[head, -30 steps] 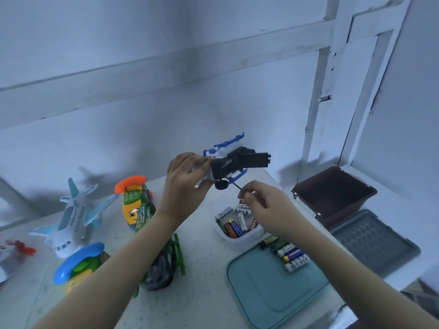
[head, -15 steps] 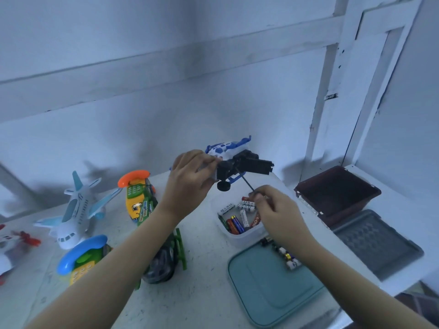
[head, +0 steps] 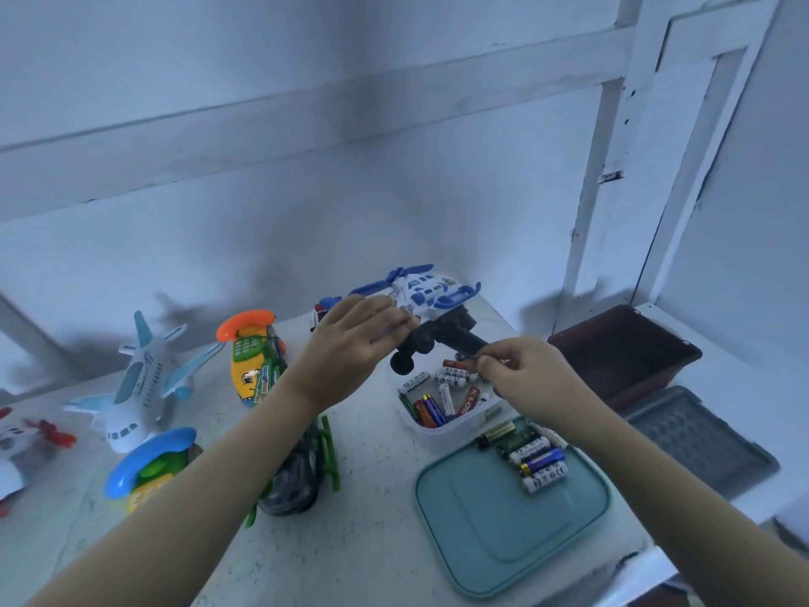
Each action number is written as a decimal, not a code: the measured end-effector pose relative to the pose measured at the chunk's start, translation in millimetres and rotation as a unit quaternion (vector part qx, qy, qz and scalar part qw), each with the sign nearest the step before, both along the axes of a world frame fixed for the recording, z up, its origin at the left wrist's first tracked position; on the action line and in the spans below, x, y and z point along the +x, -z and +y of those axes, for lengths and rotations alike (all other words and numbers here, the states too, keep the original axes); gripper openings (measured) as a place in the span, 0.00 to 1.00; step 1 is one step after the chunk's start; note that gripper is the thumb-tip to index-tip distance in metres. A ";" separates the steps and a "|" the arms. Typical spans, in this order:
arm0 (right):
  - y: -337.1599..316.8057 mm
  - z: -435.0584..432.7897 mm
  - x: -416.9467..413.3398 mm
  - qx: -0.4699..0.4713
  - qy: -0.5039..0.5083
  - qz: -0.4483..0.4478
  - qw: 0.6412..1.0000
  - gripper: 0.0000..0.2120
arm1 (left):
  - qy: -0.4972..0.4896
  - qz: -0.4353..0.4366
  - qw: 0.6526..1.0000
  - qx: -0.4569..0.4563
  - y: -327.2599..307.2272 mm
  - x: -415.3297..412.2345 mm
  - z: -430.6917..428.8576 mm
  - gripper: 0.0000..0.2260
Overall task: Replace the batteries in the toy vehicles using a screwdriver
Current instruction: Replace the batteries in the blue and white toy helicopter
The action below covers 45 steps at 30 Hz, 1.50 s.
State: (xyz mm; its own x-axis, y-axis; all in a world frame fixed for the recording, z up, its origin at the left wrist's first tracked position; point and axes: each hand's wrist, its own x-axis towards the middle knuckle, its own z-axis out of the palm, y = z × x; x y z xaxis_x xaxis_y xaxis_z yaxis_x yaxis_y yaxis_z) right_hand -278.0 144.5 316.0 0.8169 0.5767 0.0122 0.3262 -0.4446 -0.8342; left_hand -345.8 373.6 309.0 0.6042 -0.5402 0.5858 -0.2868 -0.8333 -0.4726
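Helicopter (head: 427,293) is gripped in left hand (head: 350,339); right hand (head: 525,374) fingers pinch something hidden at its base, probably the screwdriver. Battery change judged unfinished; batteries (head: 536,460) lie on lid (head: 503,541).

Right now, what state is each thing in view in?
toy helicopter, held up off the table, black underside facing the right hand.
left hand, grips the helicopter.
right hand, fingers pinched at the underside; what they hold is hidden.
battery tub, open.
teal lid, lying flat, row of batteries on it.
brown bin, open.
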 end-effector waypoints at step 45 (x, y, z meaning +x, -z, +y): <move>26.9 4.7 -33.5 0.189 0.032 -0.027 0.981 0.04 | -0.067 -0.069 0.932 -0.350 -27.5 -29.7 -6.7 0.19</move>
